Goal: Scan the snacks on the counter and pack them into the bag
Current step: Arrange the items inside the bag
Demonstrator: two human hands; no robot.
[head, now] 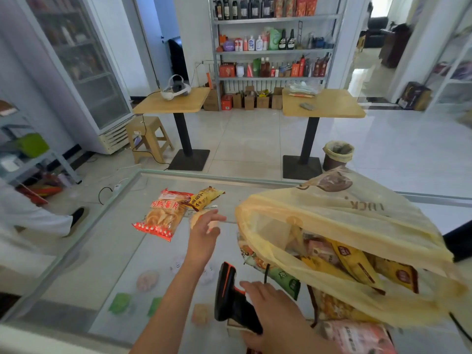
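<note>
On the glass counter (109,254) lie a red-edged chip packet (163,215) and a yellow-brown snack packet (205,198). A small pale packet (198,217) lies just past the fingertips of my left hand (205,233), which reaches toward it with straight, spread fingers. My right hand (270,312) grips the handle of the black and orange barcode scanner (227,290) near the front edge. The translucent yellow plastic bag (339,236) stands at the right with its mouth open, and several snack packets (350,259) are inside it.
A pink packet (362,338) lies at the bottom right under the bag. Goods show blurred beneath the glass. Beyond the counter stand two wooden tables (173,100), a lined bin (337,154) and a stocked shelf (275,49). A person's leg and shoe (76,218) are at the left.
</note>
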